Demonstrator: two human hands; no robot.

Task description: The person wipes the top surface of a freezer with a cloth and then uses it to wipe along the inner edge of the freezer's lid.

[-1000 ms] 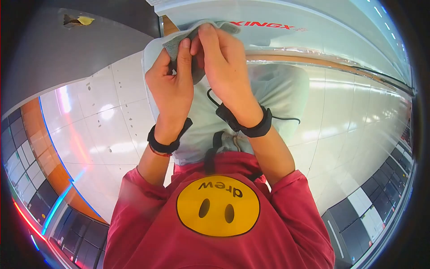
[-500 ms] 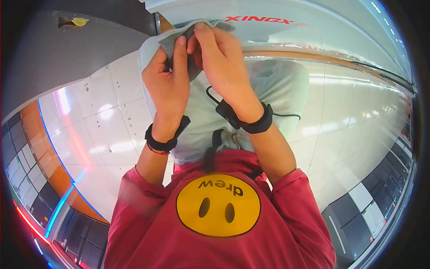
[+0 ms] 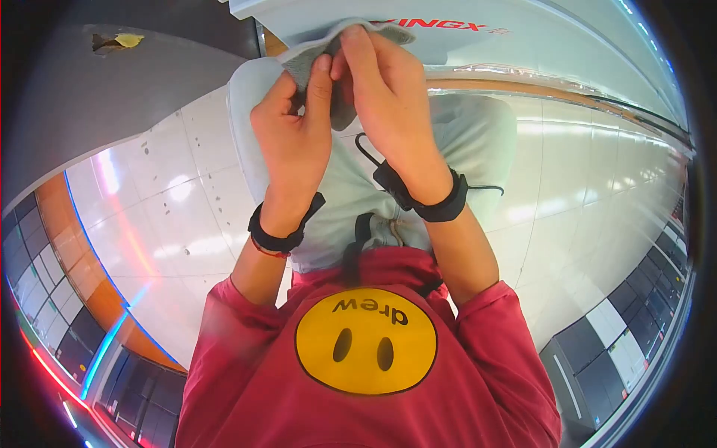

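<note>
A grey cloth (image 3: 301,67) with a paler edge is held up between my two hands, above my knees. My left hand (image 3: 297,127) pinches its left side, thumb pointing up along the fabric. Close beside it, my right hand (image 3: 392,101) grips the upper edge between thumb and fingers. A lower fold of the cloth hangs between the hands, and some fingertips are hidden behind it. Both wrists wear black straps, and a thin black cable runs by the right one.
Just beyond the hands stands a white panel (image 3: 508,45) with red lettering. A dark grey surface (image 3: 67,97) with a torn yellowish spot is at upper left. My knees are in pale trousers (image 3: 478,142) over a tiled floor (image 3: 567,187). Dark and white boxes (image 3: 597,369) line the lower right.
Both hands and the cloth have shifted slightly right and up, closer to the red lettering and covering its first letter. The grip looks the same.
</note>
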